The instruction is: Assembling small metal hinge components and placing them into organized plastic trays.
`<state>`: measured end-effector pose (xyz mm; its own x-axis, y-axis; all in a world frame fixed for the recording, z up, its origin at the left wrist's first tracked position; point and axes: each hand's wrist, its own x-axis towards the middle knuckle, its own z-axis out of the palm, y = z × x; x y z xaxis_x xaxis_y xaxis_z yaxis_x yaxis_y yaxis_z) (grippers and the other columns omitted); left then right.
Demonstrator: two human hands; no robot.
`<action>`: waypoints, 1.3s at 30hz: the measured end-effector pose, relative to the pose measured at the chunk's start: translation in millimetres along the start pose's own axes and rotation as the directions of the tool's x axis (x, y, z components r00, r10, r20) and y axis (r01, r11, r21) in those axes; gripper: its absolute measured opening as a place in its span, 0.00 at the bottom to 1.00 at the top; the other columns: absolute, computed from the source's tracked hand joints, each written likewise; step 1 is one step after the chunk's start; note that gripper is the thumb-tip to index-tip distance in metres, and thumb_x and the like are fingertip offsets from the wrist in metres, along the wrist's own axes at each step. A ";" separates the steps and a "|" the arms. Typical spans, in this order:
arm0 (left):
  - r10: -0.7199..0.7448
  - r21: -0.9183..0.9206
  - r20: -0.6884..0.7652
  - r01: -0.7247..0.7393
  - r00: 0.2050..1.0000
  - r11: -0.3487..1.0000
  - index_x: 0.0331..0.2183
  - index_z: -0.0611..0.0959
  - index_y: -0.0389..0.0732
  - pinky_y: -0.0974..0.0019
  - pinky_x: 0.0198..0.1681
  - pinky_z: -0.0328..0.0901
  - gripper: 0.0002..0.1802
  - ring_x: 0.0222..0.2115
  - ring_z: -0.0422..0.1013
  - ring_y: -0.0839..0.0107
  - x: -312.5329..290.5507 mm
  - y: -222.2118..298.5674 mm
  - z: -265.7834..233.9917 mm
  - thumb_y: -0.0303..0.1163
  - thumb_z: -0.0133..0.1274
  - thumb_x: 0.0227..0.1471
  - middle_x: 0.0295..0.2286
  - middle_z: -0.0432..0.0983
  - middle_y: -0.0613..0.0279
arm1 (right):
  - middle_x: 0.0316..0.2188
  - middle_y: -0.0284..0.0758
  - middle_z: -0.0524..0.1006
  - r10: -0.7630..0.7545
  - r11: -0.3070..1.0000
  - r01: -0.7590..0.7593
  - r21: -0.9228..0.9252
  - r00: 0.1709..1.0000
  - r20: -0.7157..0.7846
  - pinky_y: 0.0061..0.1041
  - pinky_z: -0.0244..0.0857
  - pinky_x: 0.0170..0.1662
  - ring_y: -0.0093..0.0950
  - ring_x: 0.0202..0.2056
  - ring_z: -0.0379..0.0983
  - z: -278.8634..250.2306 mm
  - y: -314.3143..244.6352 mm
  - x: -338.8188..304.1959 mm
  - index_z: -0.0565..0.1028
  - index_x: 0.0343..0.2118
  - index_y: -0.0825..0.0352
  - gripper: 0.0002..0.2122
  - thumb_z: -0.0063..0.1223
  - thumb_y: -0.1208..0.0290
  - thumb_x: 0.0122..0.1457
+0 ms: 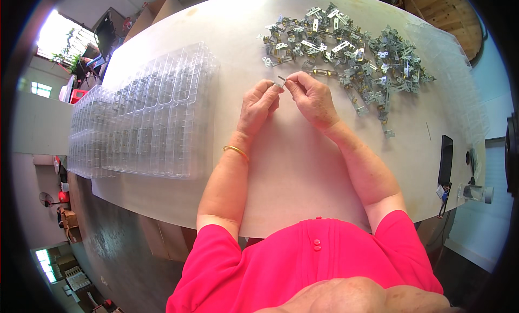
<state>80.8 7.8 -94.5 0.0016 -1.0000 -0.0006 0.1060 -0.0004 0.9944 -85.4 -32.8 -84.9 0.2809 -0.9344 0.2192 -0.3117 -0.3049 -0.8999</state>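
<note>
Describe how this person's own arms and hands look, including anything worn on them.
The left hand and right hand are ungloved. A thin, rounded gold-coloured bangle circles the left forearm near the wrist; none shows on the right. Both upper arms have short, bright pink-red sleeves.

Between my fingers [308, 85] is a small metal piece [282, 80], grey with a slight shine. The heaped parts [341, 46] are bright, hard-looking metal, with brassy bits among them. My bench [294, 186] looks smooth, with a soft sheen. The stacked trays [184, 105] are clear, glossy plastic. My sleeve [212, 253] is matt cloth; my bangle [236, 150], polished gold-coloured metal.
</note>
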 end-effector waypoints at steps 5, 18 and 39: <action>0.048 0.096 -0.039 -0.044 0.998 0.994 0.32 0.80 0.37 0.76 0.24 0.57 0.10 0.21 0.61 0.85 -1.6 -0.7 3.1 0.33 0.52 0.60 0.20 0.69 0.73 | 0.27 0.30 0.77 0.110 0.926 -0.157 0.344 0.982 0.152 0.21 0.67 0.34 0.18 0.28 0.71 -4.5 -4.9 4.6 0.76 0.41 0.67 0.08 0.46 0.73 0.64; 0.338 0.566 0.065 -0.314 0.939 0.762 0.29 0.77 0.36 0.73 0.21 0.55 0.06 0.19 0.57 0.84 -6.9 -3.9 16.9 0.27 0.56 0.57 0.17 0.65 0.73 | 0.32 0.26 0.78 0.038 0.834 -0.103 0.542 0.991 0.130 0.18 0.66 0.41 0.15 0.36 0.71 -7.5 -4.3 9.5 0.78 0.39 0.65 0.05 0.55 0.73 0.62; 0.126 0.135 0.044 -0.131 0.991 0.982 0.48 0.79 0.35 0.74 0.33 0.66 0.17 0.29 0.72 0.78 -4.4 1.9 5.9 0.32 0.49 0.58 0.35 0.80 0.60 | 0.33 0.29 0.79 0.134 0.821 -0.139 0.554 0.990 0.049 0.20 0.74 0.38 0.19 0.32 0.76 -9.9 8.0 16.4 0.77 0.40 0.67 0.06 0.53 0.71 0.64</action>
<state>75.2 12.2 -92.0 -0.0286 -0.9911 0.1298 -0.0307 0.1306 0.9910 -92.2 -52.3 -84.8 0.2808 -0.9566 0.0780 0.2086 -0.0185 -0.9778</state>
